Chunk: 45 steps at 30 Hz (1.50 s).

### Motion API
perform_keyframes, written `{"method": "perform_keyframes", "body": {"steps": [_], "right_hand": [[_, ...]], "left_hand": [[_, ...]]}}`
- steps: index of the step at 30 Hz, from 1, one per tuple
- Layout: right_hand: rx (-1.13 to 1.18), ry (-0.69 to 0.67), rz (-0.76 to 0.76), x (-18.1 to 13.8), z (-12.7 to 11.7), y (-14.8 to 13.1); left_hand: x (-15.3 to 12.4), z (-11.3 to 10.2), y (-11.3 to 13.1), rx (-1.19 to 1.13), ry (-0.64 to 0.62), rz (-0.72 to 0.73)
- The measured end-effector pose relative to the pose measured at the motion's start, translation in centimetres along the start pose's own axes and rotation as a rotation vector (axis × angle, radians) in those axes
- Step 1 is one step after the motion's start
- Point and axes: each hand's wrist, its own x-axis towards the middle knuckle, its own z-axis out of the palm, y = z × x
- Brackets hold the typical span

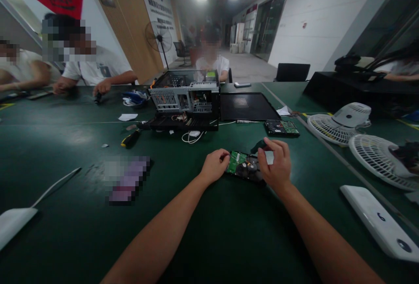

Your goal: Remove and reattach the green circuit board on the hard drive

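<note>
A drive with a green circuit board lies flat just right of the frame's centre. At its left end, the left hand is curled with thumb and fingertips together; whether they grip the edge or only touch it, I cannot tell at this size. Over its right part, the right hand pinches a dark-handled tool between thumb and fingers. Above and right sits a second drive, near a black panel. An open computer case stands at upper centre; a yellow-and-black screwdriver lies left of centre.
</note>
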Motion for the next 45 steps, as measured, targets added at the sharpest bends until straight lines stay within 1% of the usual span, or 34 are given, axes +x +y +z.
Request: {"method": "perform_keyframes", "body": {"steps": [2,5,8,10,16,22,24,26,30,33,36,41,43,45], "right_hand": [[0.043,-0.005,0.036,-0.3,0.3,0.1],[0.115,-0.015,0.131,-0.9,0.7,0.4],[0.108,-0.027,0.202,-1.2,0.8,0.8],[0.073,-0.029,0.197,-1.2,0.6,0.9],[0.020,-0.044,0.100,-0.8,0.4,1.0],[0.120,0.018,0.141,-1.2,0.9,1.0],[0.145,0.007,0.137,-1.2,1.0,1.0],[0.109,-0.008,0.133,-1.2,0.9,1.1],[-0.023,0.008,0.110,-1.1,0.7,1.5],[-0.041,0.000,0.065,-1.0,0.5,1.6],[0.029,-0.020,0.062,-1.0,0.5,1.3],[0.217,-0.056,0.145,-1.3,1.0,0.8],[0.220,-0.052,0.160,-1.4,1.1,0.9],[0.171,-0.029,0.147,-1.5,1.2,1.0]], "left_hand": [[0.1,0.1,-0.1,0.011,0.002,0.002],[0.1,0.1,-0.2,0.020,0.022,0.010],[0.0,0.1,-0.1,0.013,0.019,0.020],[0.0,0.0,-0.1,0.011,0.019,0.022],[0.0,0.1,-0.2,0.005,0.023,0.026],[-0.1,0.1,-0.4,0.004,0.015,0.024],[-0.1,0.2,-0.4,0.010,0.016,0.018],[-0.1,0.2,-0.3,0.011,0.018,0.013],[-0.1,0.1,-0.3,-0.004,0.018,0.022],[0.0,0.2,-0.4,-0.009,0.020,0.025],[0.1,0.3,-0.6,-0.006,0.026,0.019],[0.1,0.5,-0.6,-0.004,0.022,0.002],[0.1,0.4,-0.5,-0.004,0.023,-0.002],[0.0,0.3,-0.4,-0.002,0.016,-0.007]]}}
